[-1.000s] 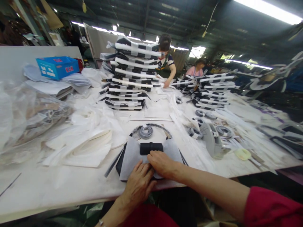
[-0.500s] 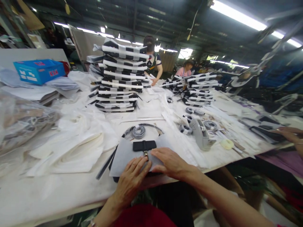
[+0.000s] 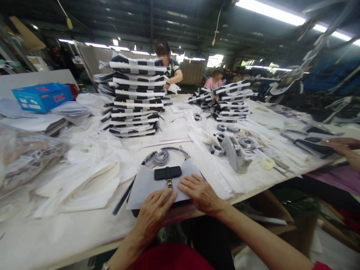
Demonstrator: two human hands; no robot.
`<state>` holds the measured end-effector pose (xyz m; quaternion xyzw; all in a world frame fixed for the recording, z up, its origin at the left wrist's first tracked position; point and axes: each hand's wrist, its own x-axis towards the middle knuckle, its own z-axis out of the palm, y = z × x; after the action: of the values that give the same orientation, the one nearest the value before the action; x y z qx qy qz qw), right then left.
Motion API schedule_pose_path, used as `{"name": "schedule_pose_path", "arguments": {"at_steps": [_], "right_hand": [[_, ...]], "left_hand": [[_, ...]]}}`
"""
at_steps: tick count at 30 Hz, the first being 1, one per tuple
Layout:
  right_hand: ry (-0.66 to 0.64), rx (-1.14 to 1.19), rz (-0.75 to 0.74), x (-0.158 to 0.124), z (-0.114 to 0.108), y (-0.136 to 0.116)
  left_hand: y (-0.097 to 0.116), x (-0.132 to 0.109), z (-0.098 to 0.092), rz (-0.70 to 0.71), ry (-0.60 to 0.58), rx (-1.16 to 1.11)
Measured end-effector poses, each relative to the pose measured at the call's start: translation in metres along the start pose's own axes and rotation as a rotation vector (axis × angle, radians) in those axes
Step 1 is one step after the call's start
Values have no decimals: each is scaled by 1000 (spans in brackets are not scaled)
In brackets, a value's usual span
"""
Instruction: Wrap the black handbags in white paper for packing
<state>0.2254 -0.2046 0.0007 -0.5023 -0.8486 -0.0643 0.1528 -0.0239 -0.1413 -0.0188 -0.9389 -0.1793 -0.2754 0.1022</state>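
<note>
A black handbag lies at the table's front edge, mostly covered by a sheet of white tissue paper (image 3: 144, 183). On top of the paper rests a black strap tab (image 3: 168, 173) with a gold-coloured clasp (image 3: 169, 183). My left hand (image 3: 154, 210) lies flat along the front of the paper, its fingertips just below the clasp. Fingers stretched, my right hand (image 3: 200, 193) presses on the paper right of the clasp. Neither hand grips anything. Behind the bag curves its dark strap, with a wrapped grey coil (image 3: 161, 156) inside the curve.
A tall stack of paper-wrapped black bags (image 3: 135, 101) stands beyond, with another stack (image 3: 232, 105) further right. A grey tape dispenser (image 3: 234, 152) and several coils are to the right. White sheets (image 3: 92, 187) and a blue box (image 3: 42, 98) lie left. Co-workers are behind and at right.
My right hand has moved off the clasp to the right and flattened on the paper. My left hand stays at the bag's front. The view has shifted slightly.
</note>
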Motion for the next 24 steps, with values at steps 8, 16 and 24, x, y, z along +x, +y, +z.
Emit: {"name": "schedule_pose_path", "arguments": {"at_steps": [8,16,24], "right_hand": [[1,16,-3,-3,0,0],[88,-9,11,-7,17,1],[-51,148,43,-6,3,-5]], "left_hand": [[9,-1,1,-51,-1,-15],[19,15,23,6,115,136],[25,-14,54,-2,130,217]]}}
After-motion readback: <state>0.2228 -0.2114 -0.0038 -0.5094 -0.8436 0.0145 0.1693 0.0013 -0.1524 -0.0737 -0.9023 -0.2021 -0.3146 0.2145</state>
